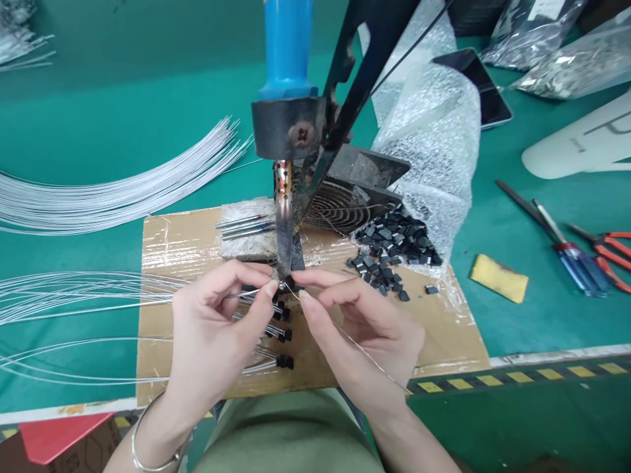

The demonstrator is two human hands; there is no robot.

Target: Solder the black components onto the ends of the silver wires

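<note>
Under the tip of a blue-handled soldering iron (284,223), both hands meet. My left hand (221,328) pinches the end of a white wire (246,293) between thumb and index finger. My right hand (362,328) is closed on a thin solder wire (367,355), whose end reaches the iron tip and whose tail trails down across the palm. The small part at the tip is mostly hidden by fingertips. Below my left fingers, white wires with black connectors (284,334) lie on the cardboard (325,374).
Loose black connectors (394,243) are piled beside bubble wrap (438,131). A fan (345,203) stands behind the iron. White wires (123,190) lie at left. At right are a yellow sponge (499,278), a screwdriver (576,263), red-handled pliers (611,253) and a phone (480,85).
</note>
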